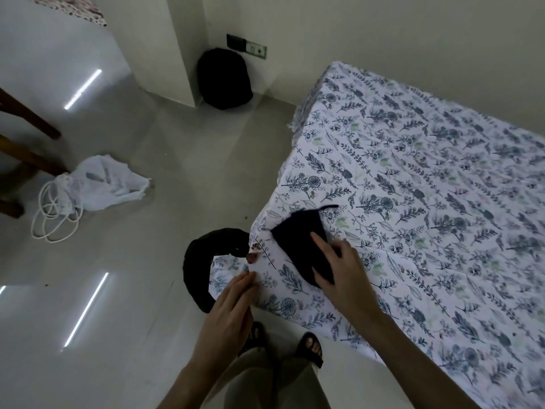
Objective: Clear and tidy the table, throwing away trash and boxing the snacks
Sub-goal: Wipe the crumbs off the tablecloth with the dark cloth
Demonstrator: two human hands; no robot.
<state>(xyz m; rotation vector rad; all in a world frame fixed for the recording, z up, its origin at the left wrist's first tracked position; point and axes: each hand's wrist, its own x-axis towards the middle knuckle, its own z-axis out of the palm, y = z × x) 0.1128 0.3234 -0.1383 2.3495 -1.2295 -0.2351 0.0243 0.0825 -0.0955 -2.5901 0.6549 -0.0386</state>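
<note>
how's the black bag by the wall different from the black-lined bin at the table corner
The black bag stands closed and bulging on the floor against the wall, far from both hands; the bin sits open-mouthed right under the table corner, beside the left hand. The bag shows its whole rounded side; the bin shows mainly its rolled rim, partly hidden by the cloth. Both are black plastic on the floor.

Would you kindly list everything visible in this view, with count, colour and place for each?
Tablecloth: one, white with blue floral print, covering the table at right.
Cloth: one, dark, on the table corner.
Crumbs: a few, brown, at the table edge.
Bin bag: one, black, open below the corner.
Backpack: one, black, against the far wall.
Plastic bag: one, white, on the floor.
Cord: one, white, coiled beside it.
Sandals: two, black, on the feet.
Left hand: at the table edge.
Right hand: on the cloth.
</note>
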